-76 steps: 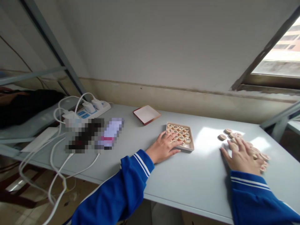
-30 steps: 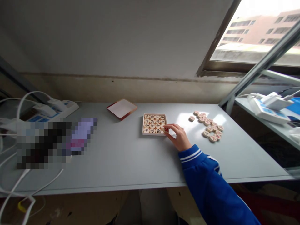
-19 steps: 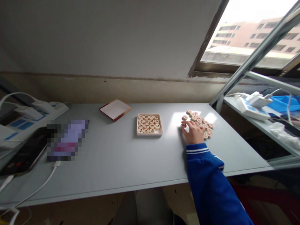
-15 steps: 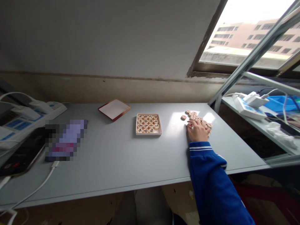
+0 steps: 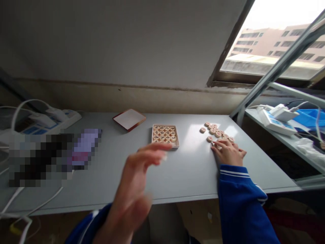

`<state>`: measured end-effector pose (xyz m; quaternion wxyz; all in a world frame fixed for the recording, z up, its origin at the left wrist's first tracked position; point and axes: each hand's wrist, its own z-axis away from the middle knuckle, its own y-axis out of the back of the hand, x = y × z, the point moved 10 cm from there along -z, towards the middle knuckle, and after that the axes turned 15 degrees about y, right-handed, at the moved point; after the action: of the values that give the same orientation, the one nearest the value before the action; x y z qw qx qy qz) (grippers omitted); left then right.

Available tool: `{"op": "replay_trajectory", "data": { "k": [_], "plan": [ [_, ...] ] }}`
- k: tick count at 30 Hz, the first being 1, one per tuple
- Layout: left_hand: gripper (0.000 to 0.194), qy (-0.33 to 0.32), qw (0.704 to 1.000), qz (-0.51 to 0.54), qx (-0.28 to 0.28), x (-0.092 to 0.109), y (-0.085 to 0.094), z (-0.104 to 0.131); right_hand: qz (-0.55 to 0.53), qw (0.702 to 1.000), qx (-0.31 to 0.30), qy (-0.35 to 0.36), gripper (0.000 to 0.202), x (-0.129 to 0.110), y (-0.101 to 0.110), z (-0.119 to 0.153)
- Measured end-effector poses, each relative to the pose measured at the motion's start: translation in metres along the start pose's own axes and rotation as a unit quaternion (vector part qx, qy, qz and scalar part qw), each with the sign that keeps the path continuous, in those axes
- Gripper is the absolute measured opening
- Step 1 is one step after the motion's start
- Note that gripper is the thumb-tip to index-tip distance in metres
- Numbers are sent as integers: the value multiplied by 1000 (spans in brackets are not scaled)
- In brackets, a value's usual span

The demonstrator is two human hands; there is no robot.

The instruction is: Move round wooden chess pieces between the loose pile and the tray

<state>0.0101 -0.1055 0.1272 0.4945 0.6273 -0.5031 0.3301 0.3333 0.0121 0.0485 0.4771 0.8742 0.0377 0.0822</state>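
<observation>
My right hand point(image 5: 230, 154) rests at the near edge of a loose group of round wooden xiangqi pieces point(image 5: 218, 134), fingers bent around a piece that they partly hide. In front of me my left hand point(image 5: 133, 178), blurred by motion, hovers above the desk edge with thumb and fingers apart and nothing between them. Beyond its fingertips stands a shallow square box point(image 5: 178, 137), holding rows of pieces with dark characters. The fingers cover part of the box's near side.
A box lid point(image 5: 130, 118) lies upturned on the grey desk point(image 5: 188, 183), left of the box. Farther left are a blurred-out phone point(image 5: 86, 145), cables and a power strip point(image 5: 68, 118). To the right, a side shelf holds another power strip point(image 5: 278, 122), beside a metal frame bar point(image 5: 274, 69).
My left hand has come into view from below. My right hand has shifted slightly toward me, uncovering more pieces. The camera view has turned a little to the left.
</observation>
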Motion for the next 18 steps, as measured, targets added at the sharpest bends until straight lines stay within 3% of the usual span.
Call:
{"op": "replay_trajectory", "data": {
  "k": [4, 7, 10, 13, 18],
  "plan": [
    [25, 72, 996, -39, 30, -43, -4, -86, -39, 997, 54, 29, 28, -14, 12, -5],
    [18, 60, 985, -148, 69, -82, -2, -123, -162, 980, 101, 64, 29, -40, 23, -20],
    [17, 42, 972, -209, 99, -109, 2, -142, -332, 930, 82, 133, 27, -82, 22, -43],
    [18, 48, 967, -227, 109, -127, 2, -156, -411, 889, 37, 199, 26, -126, 15, -60],
    [24, 66, 970, -223, 69, -141, -14, -170, -393, 883, -1, 257, 26, -164, -4, -68]
  ]
}}
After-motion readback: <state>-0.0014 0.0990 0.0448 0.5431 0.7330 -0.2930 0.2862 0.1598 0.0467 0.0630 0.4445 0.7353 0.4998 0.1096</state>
